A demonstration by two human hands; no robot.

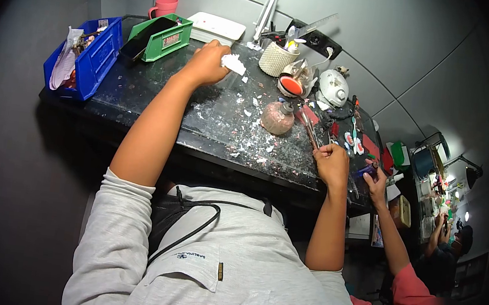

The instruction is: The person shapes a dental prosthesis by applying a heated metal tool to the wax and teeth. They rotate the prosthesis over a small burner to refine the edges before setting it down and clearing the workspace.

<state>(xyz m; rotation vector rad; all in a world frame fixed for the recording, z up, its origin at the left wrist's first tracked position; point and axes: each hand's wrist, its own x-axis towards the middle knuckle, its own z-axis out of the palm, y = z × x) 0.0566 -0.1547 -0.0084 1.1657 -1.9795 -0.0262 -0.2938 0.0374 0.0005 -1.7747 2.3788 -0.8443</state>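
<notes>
My left hand [209, 63] reaches over the far left part of the black table, fingers closed round a crumpled white piece [233, 64] that looks like tissue. Behind that hand stands a white tray [217, 26]. At the table's front right, my right hand [332, 165] pinches slim, reddish-brown and metallic handled tools [310, 128], which point away from me. Between the hands sits a round pinkish glass bottle [278, 118] with a metal cap. White flakes and pink crumbs lie scattered around it on the black table [160, 103].
At left stand a blue bin [101, 57] and a green bin [168, 43], with a pink mug [165, 7] behind. A ribbed cup [277, 59] holds tools beside a white device [333, 88]. A co-worker's hand [377, 184] holds a purple object close to my right hand.
</notes>
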